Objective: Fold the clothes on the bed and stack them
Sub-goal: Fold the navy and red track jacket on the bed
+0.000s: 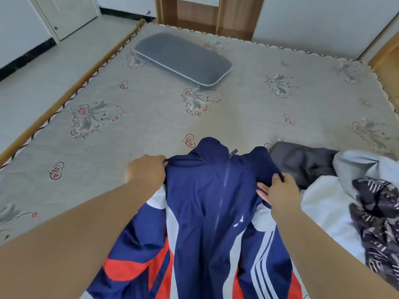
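Patterned bed [151, 117] fills the room, a grey pillow [183, 59] far beyond the jacket [207, 201]; left hand [144, 169] pinches the jacket's left shoulder; the jacket lies zip-up at the near edge, long axis toward the person, collar pointing away; right hand [280, 193] grips its right shoulder; right of the jacket, a clothes pile [336, 180].

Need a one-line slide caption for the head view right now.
Both hands, left and right, grip the shoulders of a navy zip jacket on the bed, unfolded clothes alongside.
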